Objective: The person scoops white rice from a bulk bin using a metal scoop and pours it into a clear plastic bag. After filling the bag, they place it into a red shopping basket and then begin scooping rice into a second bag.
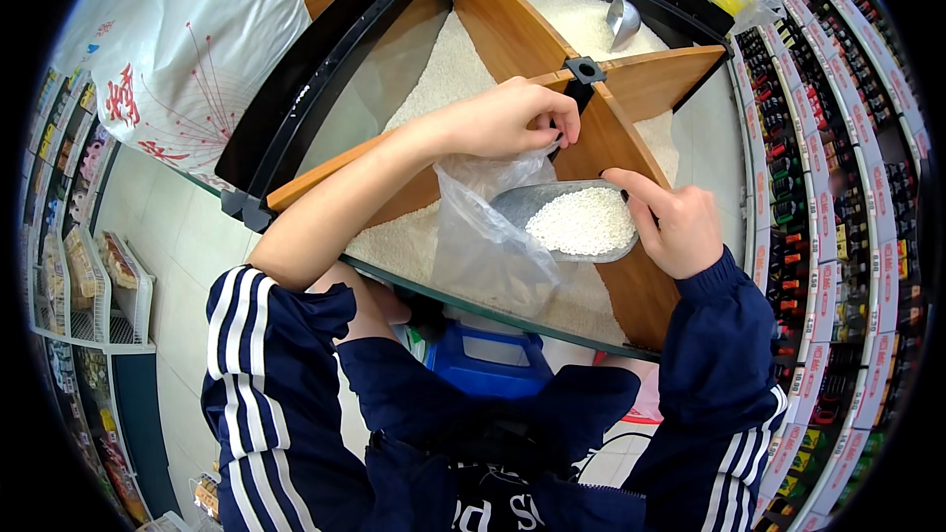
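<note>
A metal scoop (510,203) full of white rice-like grain (584,222) lies partly inside the mouth of a clear plastic bag (488,251). My right hand (672,218) is at the scoop's right end, its fingers on the rim; the handle is hidden. Above the scoop, my left hand (528,118) pinches the upper edge of the bag between thumb and fingers. Both hands are over a bin compartment of pale grain (403,240), bounded by wooden dividers (643,295). The bag hangs down in front of that grain.
A second metal scoop (624,15) stands in grain in the far compartment. The dividers meet at a black post (584,70). A large white printed bag (185,44) hangs at the upper left. Bottle shelves (805,236) line the right; a blue plastic stool (488,377) is below the bin.
</note>
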Demonstrator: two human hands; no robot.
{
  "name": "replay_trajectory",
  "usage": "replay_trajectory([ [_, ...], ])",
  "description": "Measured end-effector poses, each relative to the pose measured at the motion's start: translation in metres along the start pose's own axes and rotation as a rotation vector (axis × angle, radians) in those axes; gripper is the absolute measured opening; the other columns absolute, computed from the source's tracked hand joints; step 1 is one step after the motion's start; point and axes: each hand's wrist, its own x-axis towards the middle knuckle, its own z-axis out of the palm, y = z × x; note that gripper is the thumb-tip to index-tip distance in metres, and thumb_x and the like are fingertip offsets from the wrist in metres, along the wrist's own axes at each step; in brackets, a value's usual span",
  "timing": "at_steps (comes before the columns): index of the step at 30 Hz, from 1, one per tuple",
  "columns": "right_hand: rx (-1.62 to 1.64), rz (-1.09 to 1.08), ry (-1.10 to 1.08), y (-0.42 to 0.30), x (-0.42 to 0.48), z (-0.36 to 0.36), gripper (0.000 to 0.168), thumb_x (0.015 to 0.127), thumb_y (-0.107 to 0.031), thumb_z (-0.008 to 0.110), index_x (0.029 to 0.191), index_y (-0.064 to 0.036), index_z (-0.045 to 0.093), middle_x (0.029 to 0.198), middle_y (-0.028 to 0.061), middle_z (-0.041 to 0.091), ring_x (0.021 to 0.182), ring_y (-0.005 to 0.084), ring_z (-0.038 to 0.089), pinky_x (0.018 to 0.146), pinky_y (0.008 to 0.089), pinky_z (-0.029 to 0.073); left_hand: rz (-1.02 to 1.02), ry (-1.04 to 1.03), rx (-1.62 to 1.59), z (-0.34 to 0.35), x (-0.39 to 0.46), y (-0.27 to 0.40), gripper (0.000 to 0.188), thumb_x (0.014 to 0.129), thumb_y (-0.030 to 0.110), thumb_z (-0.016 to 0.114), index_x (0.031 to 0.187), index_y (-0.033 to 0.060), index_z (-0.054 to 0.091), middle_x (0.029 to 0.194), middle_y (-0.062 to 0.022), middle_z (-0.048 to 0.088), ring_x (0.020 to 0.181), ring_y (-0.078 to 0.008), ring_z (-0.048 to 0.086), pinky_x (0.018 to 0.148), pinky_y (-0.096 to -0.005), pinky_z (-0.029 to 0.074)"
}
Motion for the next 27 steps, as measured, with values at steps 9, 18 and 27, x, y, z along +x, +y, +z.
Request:
replay_trajectory([
  [9,-0.170,-0.093,0.046,-0.009,-0.002,0.011,0.038,0.078,-0.006,0.063,0.113,-0.020,0.068,0.057,0.0041,0.059,0.048,0.0220,0.058,0.045,0.0330,0.045,0.071,0.086,0.055,0.003,0.000,-0.004,0.013,0.085,0.000,0.051,0.091,0.0015,0.063,0.086,-0.0073,0.067,0.078,-0.0192,0.063,0.071,-0.0308,0.050],
  [18,-0.288,-0.230,0.118,-0.018,0.004,0.022,0.033,0.076,-0.008,0.068,0.108,-0.013,0.067,0.056,0.0004,0.052,0.051,0.0166,0.055,0.049,0.0319,0.045,0.027,0.095,0.083,0.004,0.000,0.003,0.014,0.086,0.001,0.050,0.091,0.0016,0.063,0.086,-0.0082,0.066,0.077,-0.0201,0.062,0.071,-0.0314,0.049],
  [27,-0.168,-0.210,0.274,-0.016,0.010,0.014,0.029,0.076,-0.013,0.070,0.104,-0.011,0.065,0.060,0.0013,0.054,0.054,0.0170,0.056,0.053,0.0302,0.045,0.008,0.078,0.042,0.002,0.000,-0.002,0.015,0.086,0.003,0.049,0.091,0.0003,0.063,0.087,-0.0089,0.067,0.081,-0.0206,0.063,0.073,-0.0321,0.050],
])
